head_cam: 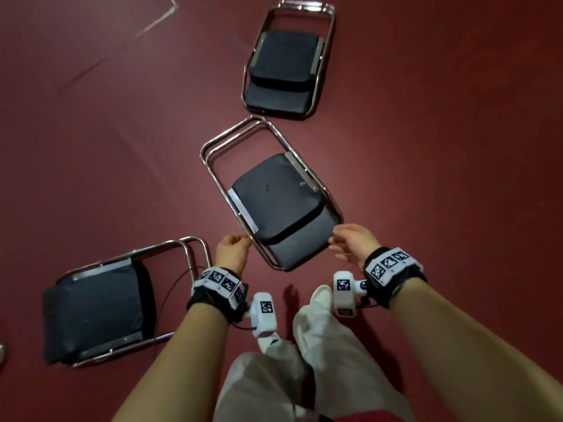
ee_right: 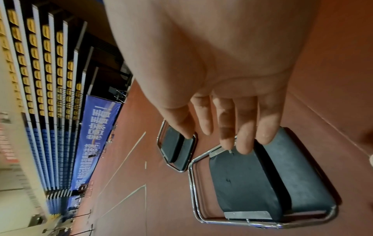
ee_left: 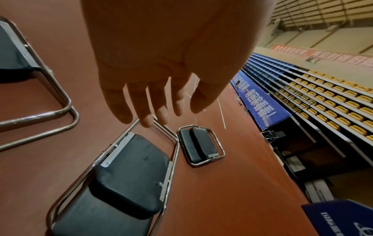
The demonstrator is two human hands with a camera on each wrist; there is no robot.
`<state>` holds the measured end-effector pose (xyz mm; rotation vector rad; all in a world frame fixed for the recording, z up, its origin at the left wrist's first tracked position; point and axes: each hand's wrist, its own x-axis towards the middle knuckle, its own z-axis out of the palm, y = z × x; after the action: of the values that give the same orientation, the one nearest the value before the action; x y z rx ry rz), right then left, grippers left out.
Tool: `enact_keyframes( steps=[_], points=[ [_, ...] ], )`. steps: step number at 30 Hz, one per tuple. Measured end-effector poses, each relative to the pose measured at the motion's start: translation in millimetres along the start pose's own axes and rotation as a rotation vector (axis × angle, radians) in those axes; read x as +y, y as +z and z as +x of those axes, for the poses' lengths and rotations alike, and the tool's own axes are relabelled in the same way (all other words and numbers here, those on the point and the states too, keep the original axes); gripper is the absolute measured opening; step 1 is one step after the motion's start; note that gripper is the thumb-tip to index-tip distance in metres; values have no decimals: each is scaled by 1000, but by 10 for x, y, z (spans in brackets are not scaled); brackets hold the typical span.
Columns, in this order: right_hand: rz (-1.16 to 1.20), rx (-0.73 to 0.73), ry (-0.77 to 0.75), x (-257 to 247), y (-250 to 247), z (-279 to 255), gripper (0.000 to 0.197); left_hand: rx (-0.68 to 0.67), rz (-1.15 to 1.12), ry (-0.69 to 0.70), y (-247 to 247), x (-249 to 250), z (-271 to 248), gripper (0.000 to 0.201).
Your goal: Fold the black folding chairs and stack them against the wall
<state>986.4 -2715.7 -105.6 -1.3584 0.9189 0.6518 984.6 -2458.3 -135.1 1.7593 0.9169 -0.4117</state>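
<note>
Three folded black chairs with chrome frames lie flat on the red floor. The middle chair (head_cam: 274, 202) (ee_left: 125, 175) (ee_right: 262, 178) lies just ahead of me, at a slant. My left hand (head_cam: 233, 248) (ee_left: 157, 110) hovers at the left side of the chair's near end, its fingers relaxed and holding nothing. By the near right corner, my right hand (head_cam: 350, 242) (ee_right: 226, 135) spreads its fingers just above the padded back. A second chair (head_cam: 285, 65) (ee_left: 199, 145) (ee_right: 177, 148) lies farther off. The third chair (head_cam: 91, 309) (ee_left: 12, 52) lies at my left.
My legs and white shoes (head_cam: 320, 296) stand just behind the middle chair. Tiered stands with yellow and blue seats and a long blue banner (ee_left: 260, 102) (ee_right: 95, 135) line the far edge of the floor. A blue board (ee_left: 339, 218) stands nearby.
</note>
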Motion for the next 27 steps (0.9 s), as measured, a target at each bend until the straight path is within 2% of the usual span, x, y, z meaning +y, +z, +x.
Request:
enact_keyframes(
  steps=[6,9,13,15,18,20,22,25,27],
  points=[
    [-17,-64,102,316,121,663,4,11,119,-91,246,-314,360,12],
    [-1,-106,128,470,132,931,15,14,180,-125,331,-477,525,10],
    [69,-80,166,693,115,1345,7,9,199,-158,532,-704,886,14],
    [67,-64,166,807,138,1569,11,-4,169,-193,589,-816,1086,15],
    [73,-51,161,1110,215,2102,37,10,127,-221,764,-1182,1627,12],
    [51,-66,173,1322,295,2428,42,19,131,-226,890,-1462,1948,11],
    [76,-47,170,1581,404,2801,39,4,129,-236,1035,-1807,2271,6],
    [147,4,171,1923,612,3291,22,-36,134,-242,1220,-2298,2704,9],
    [179,30,161,2183,752,3623,26,-51,130,-244,1314,-2620,2994,10]
  ],
)
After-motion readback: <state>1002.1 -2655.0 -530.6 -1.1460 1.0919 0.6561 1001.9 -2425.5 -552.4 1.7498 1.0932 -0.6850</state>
